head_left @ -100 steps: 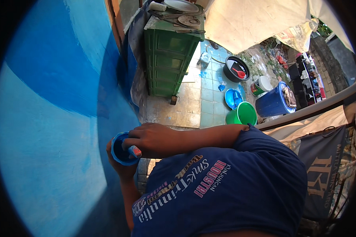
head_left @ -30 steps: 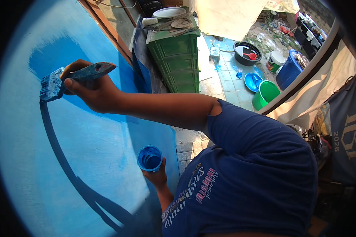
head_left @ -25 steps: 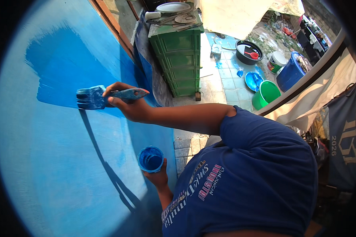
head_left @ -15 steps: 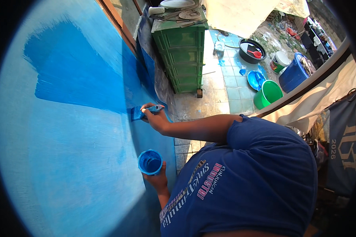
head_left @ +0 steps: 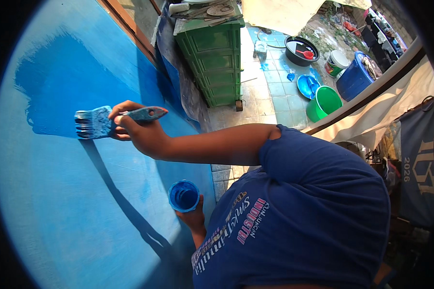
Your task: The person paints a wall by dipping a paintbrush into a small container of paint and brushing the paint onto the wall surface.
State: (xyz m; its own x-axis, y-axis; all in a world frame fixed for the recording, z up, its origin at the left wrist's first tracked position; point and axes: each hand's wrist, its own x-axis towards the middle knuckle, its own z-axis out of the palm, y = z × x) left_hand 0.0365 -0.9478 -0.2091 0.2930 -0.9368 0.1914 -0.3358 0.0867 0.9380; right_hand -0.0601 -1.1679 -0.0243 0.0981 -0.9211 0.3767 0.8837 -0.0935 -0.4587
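Observation:
My right hand (head_left: 139,132) is closed round the dark handle of a wide paintbrush (head_left: 94,123). Its bristles are coated in light blue paint and sit against or very close to the wall (head_left: 82,202); contact is hard to tell. They lie at the lower edge of a darker blue painted patch (head_left: 62,82), while the wall below is paler blue. A long shadow runs down from the brush. Lower and nearer my body, my left hand (head_left: 194,219) grips a blue cup (head_left: 183,192) with paint inside. Part of my left hand is hidden behind the cup.
A green drawer cabinet (head_left: 210,62) on casters stands beyond the wall, with wooden pieces on top. Farther right on the tiles are a black basin (head_left: 301,50), a blue basin (head_left: 307,86), a green bucket (head_left: 324,103) and a blue bin (head_left: 354,79). A brown frame (head_left: 125,26) borders the wall.
My right hand has carried the brush left and slightly up, from the shaded wall beside the cup to the sunlit patch. The cup in my left hand has stayed nearly in place.

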